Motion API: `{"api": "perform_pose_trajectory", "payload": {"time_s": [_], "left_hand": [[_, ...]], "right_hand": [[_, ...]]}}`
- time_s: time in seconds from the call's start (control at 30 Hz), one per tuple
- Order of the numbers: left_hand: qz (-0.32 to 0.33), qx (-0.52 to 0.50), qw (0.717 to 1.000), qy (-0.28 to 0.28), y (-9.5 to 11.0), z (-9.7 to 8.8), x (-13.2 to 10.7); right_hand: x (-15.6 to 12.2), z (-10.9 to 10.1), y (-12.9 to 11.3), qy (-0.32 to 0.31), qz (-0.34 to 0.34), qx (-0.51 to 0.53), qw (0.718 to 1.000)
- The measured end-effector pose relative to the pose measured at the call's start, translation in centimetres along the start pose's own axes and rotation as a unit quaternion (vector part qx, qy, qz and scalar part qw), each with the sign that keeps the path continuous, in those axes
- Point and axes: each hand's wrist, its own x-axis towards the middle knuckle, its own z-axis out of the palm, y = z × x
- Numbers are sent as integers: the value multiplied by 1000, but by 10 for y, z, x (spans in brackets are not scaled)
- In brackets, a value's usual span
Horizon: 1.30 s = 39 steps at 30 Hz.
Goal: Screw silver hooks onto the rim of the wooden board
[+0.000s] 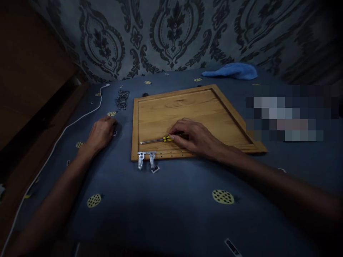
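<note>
My right hand (194, 137) is closed round the yellow-and-black handle of a screwdriver (154, 140). The shaft points left and lies low over a framed wooden panel (171, 107), like a cabinet door. Two metal hinge-like fittings (146, 160) sit side by side on the panel's near left edge, below the screwdriver tip and apart from it. A row of small dark holes runs along that edge to their right. Left of the panel, my left hand (101, 134) rests on the cloth with its fingers curled; whatever is under them, if anything, is hidden.
Small metal pieces (122, 100) lie in a heap beyond my left hand. A white cable (69, 125) runs along the left side. Behind the panel, a blue cloth (232, 71) lies near the patterned wall (171, 32). Pineapple-print fabric (160, 207) covers the surface. A blurred-out patch is at right.
</note>
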Motion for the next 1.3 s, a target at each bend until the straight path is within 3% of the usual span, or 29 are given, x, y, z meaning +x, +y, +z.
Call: {"api": "perform_pose_trajectory", "payload": {"time_s": [0.1,0.23,0.37,0.5,0.67,0.87,1.1,1.3], "left_hand": [[-5,-4,1000,3,1,2,-1],[-17,-19,1000,14,0,0,-5],[-35,-61,997,25,4,-13,-11],[-61,-227,971,36,24,-32,-19],[28,-412,910,-48,66,-53,-29],[55,-425,886,-179,103,-64,-32],[58,-410,872,-262,110,-60,-25],[75,-402,868,-282,110,-59,-23]], "right_hand": [[-3,-1,-4,33,-24,-13,999],[-15,4,-19,99,-114,-37,988],[-28,17,-34,51,-164,-68,983],[-32,25,-40,23,-162,-115,980],[-31,27,-42,23,-151,-122,981],[-31,28,-41,26,-153,-110,982],[-32,30,-37,18,-149,-98,984],[-31,30,-40,29,-153,-111,982]]}}
